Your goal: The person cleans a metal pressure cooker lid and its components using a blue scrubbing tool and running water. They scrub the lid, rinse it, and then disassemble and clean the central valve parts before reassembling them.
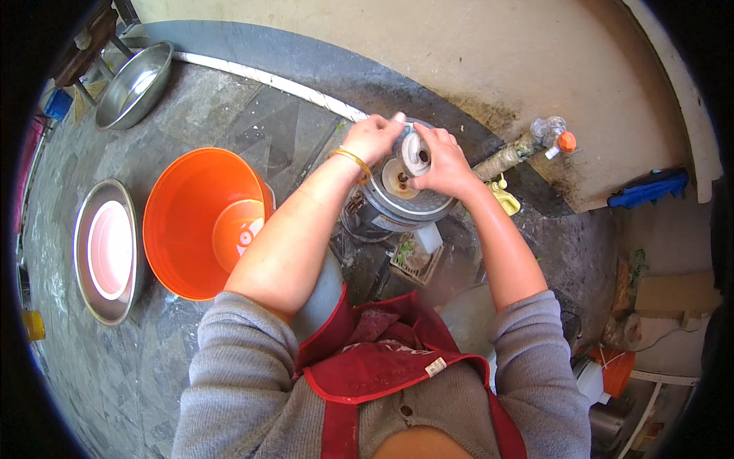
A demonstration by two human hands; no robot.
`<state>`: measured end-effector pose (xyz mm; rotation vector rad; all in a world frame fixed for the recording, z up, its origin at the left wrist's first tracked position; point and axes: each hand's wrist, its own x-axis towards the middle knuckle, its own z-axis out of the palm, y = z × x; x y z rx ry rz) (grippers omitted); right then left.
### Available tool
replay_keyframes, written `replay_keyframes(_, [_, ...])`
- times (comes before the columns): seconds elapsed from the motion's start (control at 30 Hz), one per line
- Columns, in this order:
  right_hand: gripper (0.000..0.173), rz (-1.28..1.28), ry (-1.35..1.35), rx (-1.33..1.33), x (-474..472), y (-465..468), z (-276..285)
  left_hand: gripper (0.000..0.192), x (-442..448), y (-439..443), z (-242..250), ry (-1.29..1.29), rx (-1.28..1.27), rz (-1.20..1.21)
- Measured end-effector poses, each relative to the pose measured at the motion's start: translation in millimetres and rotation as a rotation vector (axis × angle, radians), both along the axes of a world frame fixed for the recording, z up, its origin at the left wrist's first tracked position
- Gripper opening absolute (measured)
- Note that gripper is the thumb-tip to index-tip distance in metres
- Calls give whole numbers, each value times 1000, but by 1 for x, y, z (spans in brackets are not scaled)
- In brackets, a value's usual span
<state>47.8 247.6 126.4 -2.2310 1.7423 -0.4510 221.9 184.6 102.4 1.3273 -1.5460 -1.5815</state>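
My right hand [450, 163] grips a round whitish part with a dark central hole [415, 154], tilted on its side. It is held just above a grey lidded bucket-like container [395, 215]. On the container's top lies a pale disc [395, 179] with a rusty brown middle. My left hand [375, 137], with a gold bangle at the wrist, is at the far left edge of the same part, thumb raised; whether its fingers grip anything is hard to see. A small plastic crate [418, 269] with green bits stands below the container.
An orange bucket [183, 229] and a steel basin [86, 298] holding a pink basin [109, 249] stand at left. Another steel basin [135, 86] leans farther back. A white pipe [275, 85] runs along the wall. Right are a tap with an orange handle [566, 142] and a yellow bottle [504, 201].
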Motion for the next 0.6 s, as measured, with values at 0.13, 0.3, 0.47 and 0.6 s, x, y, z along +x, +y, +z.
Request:
replay_keyframes(0.13, [99, 31, 235, -19, 3, 0, -19, 35, 14, -8, 0, 204, 31, 89])
replay_keyframes(0.3, [97, -5, 259, 43, 5, -1, -42, 24, 18, -7, 2, 212, 9, 75])
replay_keyframes(0.47, [94, 18, 220, 66, 4, -4, -51, 20, 20, -9, 3, 222, 15, 70])
replay_keyframes(0.6, [83, 37, 230, 89, -6, -6, -54, 17, 19, -9, 2, 210, -2, 39])
